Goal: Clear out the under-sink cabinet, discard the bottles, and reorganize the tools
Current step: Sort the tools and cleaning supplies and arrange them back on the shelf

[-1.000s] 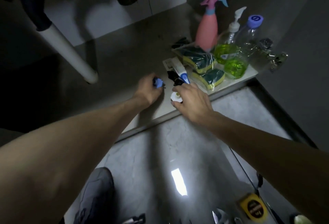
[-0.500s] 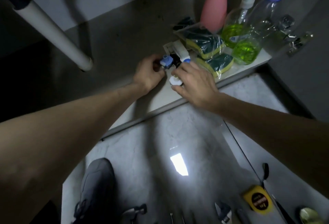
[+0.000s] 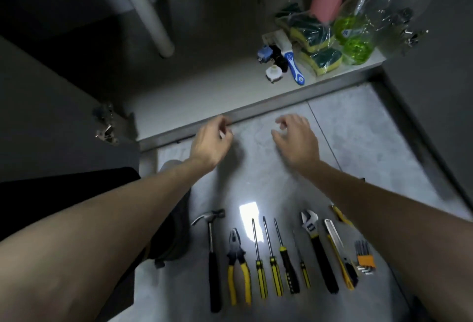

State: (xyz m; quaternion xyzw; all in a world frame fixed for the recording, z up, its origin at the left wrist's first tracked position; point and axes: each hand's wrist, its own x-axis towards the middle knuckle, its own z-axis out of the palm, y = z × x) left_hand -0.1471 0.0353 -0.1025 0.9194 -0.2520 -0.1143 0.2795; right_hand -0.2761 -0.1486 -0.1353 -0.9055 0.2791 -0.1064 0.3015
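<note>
Both hands, left [image 3: 210,144] and right [image 3: 297,139], hover loosely curled, holding nothing. Tools [image 3: 268,257] lie in a row below them (on the floor); bottles [image 3: 355,32] stand beyond, inside the cabinet [image 3: 204,83].

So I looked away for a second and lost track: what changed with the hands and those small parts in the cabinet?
Both hands let go and drew back out of the cabinet: the left hand released the blue fitting, the right hand the white cap. Both now hover over the floor tiles, holding nothing. The sponges, brush and bottles stayed put.
</note>
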